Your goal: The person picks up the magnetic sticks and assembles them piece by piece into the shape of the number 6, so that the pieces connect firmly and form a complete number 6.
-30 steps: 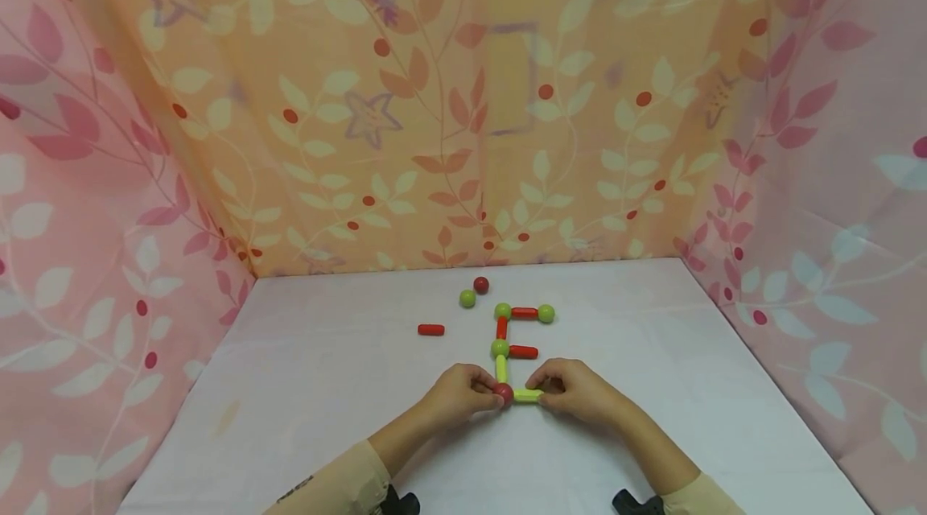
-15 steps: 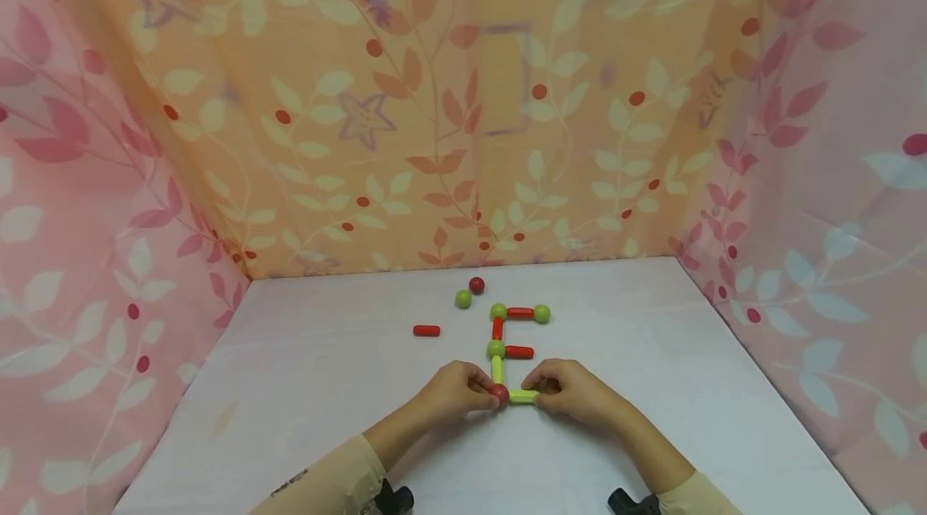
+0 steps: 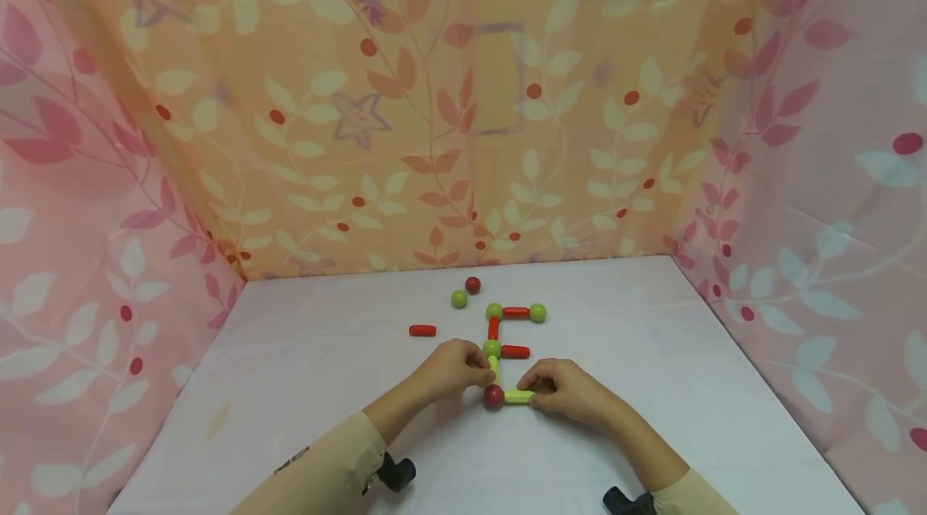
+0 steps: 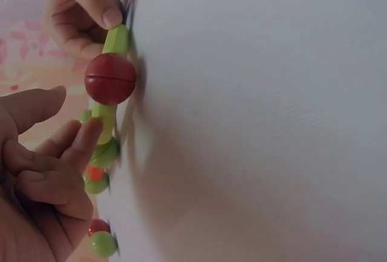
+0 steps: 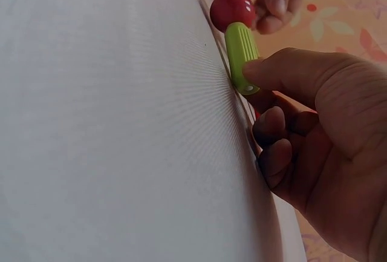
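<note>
A joined figure of balls and rods lies on the white table. At its near corner is a red ball (image 3: pixel 493 397), from which a yellow-green rod (image 3: pixel 515 397) points right. My right hand (image 3: pixel 572 390) pinches that rod's free end between thumb and forefinger, as the right wrist view shows. My left hand (image 3: pixel 452 370) is just left of the second yellow-green rod (image 4: pixel 105 123), which leads away to a green ball (image 3: pixel 492 348). Its thumb and forefinger stand apart in the left wrist view, fingertips overlapping that rod.
Red rods (image 3: pixel 516 352) and further green balls (image 3: pixel 537 312) form the figure's far part. Beyond the left hand lie a loose red rod (image 3: pixel 422 331), a loose green ball (image 3: pixel 459 299) and a loose red ball (image 3: pixel 472 285). Patterned cloth (image 3: pixel 362 177) walls surround the table (image 3: pixel 304 354).
My left hand has let go of the near red ball and moved away from me, up beside the yellow-green rod. The right hand keeps its pinch. The head view shifts slightly.
</note>
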The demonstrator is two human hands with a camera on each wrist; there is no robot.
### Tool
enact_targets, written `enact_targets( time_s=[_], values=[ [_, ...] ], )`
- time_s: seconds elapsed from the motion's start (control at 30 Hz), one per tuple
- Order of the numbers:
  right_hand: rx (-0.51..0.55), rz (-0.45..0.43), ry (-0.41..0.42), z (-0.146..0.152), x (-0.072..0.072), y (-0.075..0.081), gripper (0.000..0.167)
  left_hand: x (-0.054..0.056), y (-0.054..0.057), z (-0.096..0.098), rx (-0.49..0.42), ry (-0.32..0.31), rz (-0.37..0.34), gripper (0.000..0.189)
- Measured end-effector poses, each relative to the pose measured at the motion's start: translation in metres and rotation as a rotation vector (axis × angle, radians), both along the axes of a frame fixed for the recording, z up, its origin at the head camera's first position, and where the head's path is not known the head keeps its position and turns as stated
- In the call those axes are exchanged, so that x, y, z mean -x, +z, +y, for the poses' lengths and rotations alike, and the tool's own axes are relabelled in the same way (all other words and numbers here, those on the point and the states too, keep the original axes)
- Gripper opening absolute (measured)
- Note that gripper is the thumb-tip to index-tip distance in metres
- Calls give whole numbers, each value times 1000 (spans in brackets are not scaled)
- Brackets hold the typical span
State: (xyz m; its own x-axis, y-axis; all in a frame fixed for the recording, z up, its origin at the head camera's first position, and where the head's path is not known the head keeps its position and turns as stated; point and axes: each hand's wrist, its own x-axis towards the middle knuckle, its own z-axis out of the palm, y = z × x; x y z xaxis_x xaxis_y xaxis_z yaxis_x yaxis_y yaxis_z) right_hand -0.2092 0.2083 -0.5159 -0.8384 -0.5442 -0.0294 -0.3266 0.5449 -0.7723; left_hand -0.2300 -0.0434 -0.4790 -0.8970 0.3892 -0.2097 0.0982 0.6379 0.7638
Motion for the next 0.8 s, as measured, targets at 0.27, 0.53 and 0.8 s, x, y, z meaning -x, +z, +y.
enact_targets(
  time_s=[0.27, 0.53, 0.8],
  values=[
    [2, -5, -2, 1, 1, -3, 22, 34, -1, 15, 81, -79, 219, 20],
    [5, 3, 5, 2, 1, -4, 22, 57, -11, 27, 110, -173, 269, 32],
    [2, -1, 3, 2, 0, -2, 23, 63, -21, 35, 154, -202, 251, 24]
  ],
)
